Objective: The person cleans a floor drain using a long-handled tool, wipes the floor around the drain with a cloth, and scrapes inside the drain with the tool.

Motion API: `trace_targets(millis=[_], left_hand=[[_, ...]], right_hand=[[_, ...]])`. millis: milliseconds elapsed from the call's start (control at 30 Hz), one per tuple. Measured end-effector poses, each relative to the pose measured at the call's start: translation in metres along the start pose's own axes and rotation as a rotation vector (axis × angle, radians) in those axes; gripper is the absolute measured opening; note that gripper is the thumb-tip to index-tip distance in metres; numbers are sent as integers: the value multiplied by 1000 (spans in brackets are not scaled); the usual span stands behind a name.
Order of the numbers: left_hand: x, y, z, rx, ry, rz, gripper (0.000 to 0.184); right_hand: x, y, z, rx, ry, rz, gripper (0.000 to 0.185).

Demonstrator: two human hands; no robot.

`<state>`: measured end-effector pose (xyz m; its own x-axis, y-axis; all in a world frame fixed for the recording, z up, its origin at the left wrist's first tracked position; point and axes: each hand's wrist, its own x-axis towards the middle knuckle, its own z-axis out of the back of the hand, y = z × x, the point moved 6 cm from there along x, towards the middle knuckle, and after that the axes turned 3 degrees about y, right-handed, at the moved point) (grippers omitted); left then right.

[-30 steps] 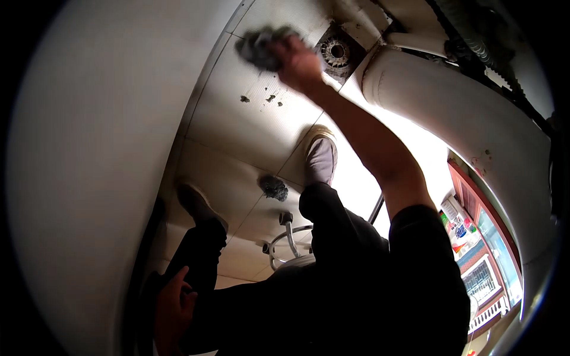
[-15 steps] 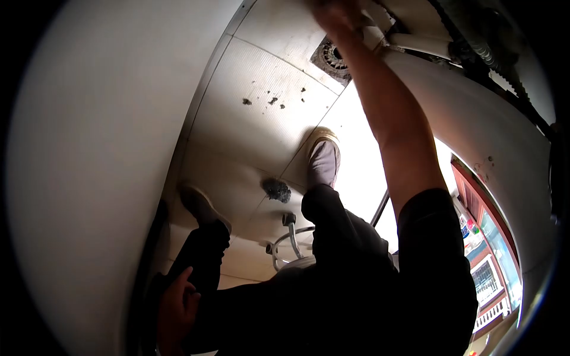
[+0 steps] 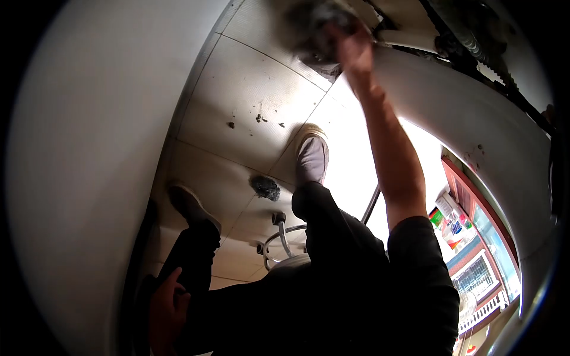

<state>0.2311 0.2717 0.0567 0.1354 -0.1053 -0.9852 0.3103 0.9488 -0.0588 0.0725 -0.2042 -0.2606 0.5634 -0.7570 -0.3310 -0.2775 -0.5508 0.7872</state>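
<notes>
My right hand (image 3: 350, 47) is at the top of the view, smeared by motion. It grips a grey, dirty-looking cloth-like clump (image 3: 323, 24), too blurred to name surely. Just beneath lies the corner of a dark, grimy floor drain (image 3: 329, 70), mostly hidden by hand and clump. Small dark bits of dirt (image 3: 260, 118) are scattered over the pale tiles. Down in the shadow at lower left, my left hand (image 3: 169, 308) rests beside my leg, fingers loosely apart and seemingly holding nothing.
A black, matted clump (image 3: 265, 187) lies on the floor between my shoes. Behind it is a metal-framed stool (image 3: 284, 240). A white panel (image 3: 101, 148) rises on the left; a curved white surface (image 3: 469, 113) and dark hoses (image 3: 475, 47) are on the right.
My right hand has come down and closer, and the grey clump in it now shows over the drain. The view has shifted slightly; my left hand stays beside my leg.
</notes>
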Motion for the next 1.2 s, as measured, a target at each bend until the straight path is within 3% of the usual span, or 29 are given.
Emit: trace_targets(millis=[33,67,100,133,200,233,267,300,333,400,467,533,567,600,633,667,767,800,867,933,1000,1067,1100,1200], left_hand=[[2,-2,2,5,8,-15,53],[4,-3,4,6,7,-10,53],[3,-6,3,-3,8,-24,53],[1,-9,3,-10,16,-38,52],[3,-13,6,5,25,-38,52],[2,-14,6,12,38,-37,53],[-1,-15,6,14,49,-30,53],[-1,-14,8,21,25,-8,53],[1,-13,10,29,-3,12,54],[-2,-15,10,24,8,23,55],[-3,-18,11,19,14,25,55],[-3,-20,11,40,6,16,54],[-2,-19,11,44,1,19,54],[-2,-21,10,48,1,-32,54],[-5,-20,9,52,8,-74,53],[-8,-13,6,56,18,-48,53],[-12,-10,8,67,-34,-78,51],[-15,-11,8,69,-27,-71,51],[-16,-13,7,83,-19,-74,52],[-17,-15,6,78,-12,-87,52],[-18,-9,1,65,1,-93,53],[-16,-3,-6,145,-10,-162,54],[-15,-2,-12,140,1,-194,53],[-14,4,-32,264,-45,-303,51]], right_hand=[[25,28,19,-763,-139,138,64],[48,54,38,-1245,-362,217,63],[74,38,79,-1462,-583,-115,52],[61,30,65,-1465,-580,-135,52],[49,24,-6,-1662,-542,442,51],[56,-17,8,-1771,-371,48,53],[42,-43,1,-1819,-235,-46,52],[26,-69,-7,-1853,-93,-134,51],[-10,-68,-45,-1857,-1,101,49],[-67,-88,-63,-1960,218,34,48],[-107,-113,-61,-1802,430,32,51],[-120,-106,-73,-1527,563,-165,54],[-113,-91,-79,-1576,540,-230,55],[-93,-104,-49,-1296,360,-276,55],[-70,-87,-45,-1150,269,-619,53],[-40,-53,-56,-1311,347,-378,44],[11,7,-67,-1317,167,-122,59],[19,-4,-54,-1330,86,-288,61],[16,-44,-40,-1885,-73,128,47],[-41,-74,-74,-1987,198,-246,42],[-100,-108,-93,-1767,422,202,44],[-136,-129,-100,-1680,687,189,46],[-136,-132,-101,-1678,700,38,43],[-104,-114,-124,-1594,604,27,40]])
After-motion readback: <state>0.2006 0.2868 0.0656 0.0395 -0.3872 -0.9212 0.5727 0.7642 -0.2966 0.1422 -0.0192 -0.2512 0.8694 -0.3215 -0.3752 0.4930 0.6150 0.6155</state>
